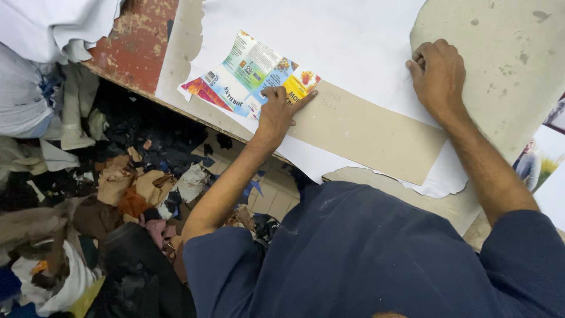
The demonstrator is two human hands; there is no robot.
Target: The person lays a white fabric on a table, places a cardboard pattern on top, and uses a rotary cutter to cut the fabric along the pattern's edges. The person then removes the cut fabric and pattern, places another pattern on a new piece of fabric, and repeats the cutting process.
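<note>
A person in a dark blue shirt [365,253] leans over a table [506,53], seen from above; the face is out of view. The left hand [276,112] presses flat, fingers spread, grip holding nothing, on the edge of a colourful flattened carton [244,73] where it meets a long brown cardboard strip [365,132]. The right hand [438,70] rests with fingers curled on a white sheet [329,41] beneath; I cannot tell whether its grip pinches anything. The table's grey covering is torn, showing chipped red paint [138,44]. Below, leather and cloth scraps [126,188] litter the floor, hard to tell apart.
</note>
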